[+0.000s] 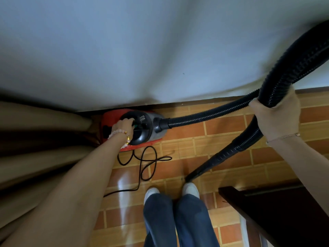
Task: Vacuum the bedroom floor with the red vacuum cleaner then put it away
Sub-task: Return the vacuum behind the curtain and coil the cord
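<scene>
The red vacuum cleaner (142,129), with a black and grey top, sits on the tiled floor (187,150) against the white wall, beside a brown curtain. My left hand (124,126) is closed around its black carry handle. A black ribbed hose (204,116) runs from the vacuum's front up to the right. My right hand (277,114) grips a bundled loop of that hose at chest height. The hose's black nozzle end (199,171) hangs down to the floor just ahead of my right shoe. A black power cord (147,163) lies looped on the tiles in front of the vacuum.
The white wall (160,50) fills the upper view, with a dark skirting along its foot. Brown curtain folds (35,139) hang at the left. A dark wooden furniture edge (267,211) juts in at the lower right. My white shoes and blue trousers (178,214) stand on the tiles.
</scene>
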Available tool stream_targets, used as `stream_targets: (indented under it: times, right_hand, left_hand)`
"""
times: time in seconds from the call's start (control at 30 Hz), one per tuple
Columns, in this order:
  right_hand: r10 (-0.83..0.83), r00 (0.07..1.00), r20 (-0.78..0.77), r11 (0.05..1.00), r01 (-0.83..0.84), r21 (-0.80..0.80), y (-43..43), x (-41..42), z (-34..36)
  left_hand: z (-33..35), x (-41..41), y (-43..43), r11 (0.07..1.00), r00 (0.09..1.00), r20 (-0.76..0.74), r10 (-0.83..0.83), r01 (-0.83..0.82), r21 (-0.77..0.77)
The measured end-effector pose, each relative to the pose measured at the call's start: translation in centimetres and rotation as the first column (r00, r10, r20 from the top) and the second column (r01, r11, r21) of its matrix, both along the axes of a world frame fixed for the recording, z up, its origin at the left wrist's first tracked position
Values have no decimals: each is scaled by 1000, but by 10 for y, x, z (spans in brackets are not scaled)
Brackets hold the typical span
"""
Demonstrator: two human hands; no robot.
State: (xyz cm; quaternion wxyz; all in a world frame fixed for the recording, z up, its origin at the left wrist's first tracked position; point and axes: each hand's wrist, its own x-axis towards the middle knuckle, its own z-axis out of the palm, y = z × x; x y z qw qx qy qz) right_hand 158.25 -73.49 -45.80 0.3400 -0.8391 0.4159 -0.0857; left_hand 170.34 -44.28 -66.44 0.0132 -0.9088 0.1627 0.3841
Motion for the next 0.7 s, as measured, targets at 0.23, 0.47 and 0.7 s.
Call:
stream_targets:
  times: [0.23,0.47,0.7]
  right_hand:
    - [41,997,-63,999,-42,-20,-6,-2,-7]
    - [-135,988,74,951,108,290,-2,31,-23]
    - [-242,970,-9,851,217,479,-11,39,-32]
  left_hand:
    - [-7,-8,-25,997,998,-55,19,-23,-68]
    - [15,-12,-37,916,952,-33,303,-301,-264]
    - [48,-34,-13,711,783,-185,595,-619,-335]
